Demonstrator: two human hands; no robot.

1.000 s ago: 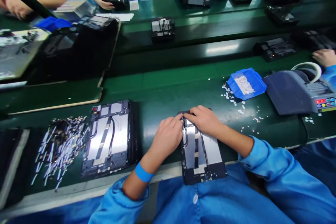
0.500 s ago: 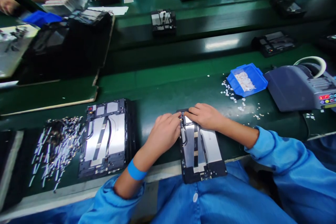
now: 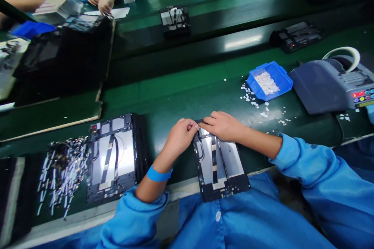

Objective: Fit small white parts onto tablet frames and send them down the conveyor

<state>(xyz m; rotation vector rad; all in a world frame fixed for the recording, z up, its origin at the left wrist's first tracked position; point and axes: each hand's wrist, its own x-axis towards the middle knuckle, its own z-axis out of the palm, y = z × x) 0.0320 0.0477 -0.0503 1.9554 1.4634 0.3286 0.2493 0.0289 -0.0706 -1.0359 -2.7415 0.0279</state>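
An opened tablet (image 3: 233, 163) lies in front of me, its lower end over the bench edge, with metal plates, a dark ribbon strip and cables showing. At its top left corner, the thumb and fingers of my left hand (image 3: 181, 137) are pinched together; whatever is between them is too small to make out. My right hand (image 3: 223, 126) lies across the top of the tablet, fingers bent together and tips at the same corner, close to my left fingertips. Beside my left forearm sits a stack of similar opened tablets (image 3: 124, 155).
Left of the stack is a pile of small strip-like parts (image 3: 62, 175). A blue bin (image 3: 284, 87) of white bits stands ahead right, with scraps around it, beside a grey tape dispenser (image 3: 318, 85). Further off, a tablet (image 3: 175, 19) lies on the line; co-workers' hands (image 3: 99, 0) are across it.
My left hand has drawn its fingers into a clearer pinch at the tablet's corner. My right hand stays at the top. The view has shifted slightly, and a co-worker's hands have come together.
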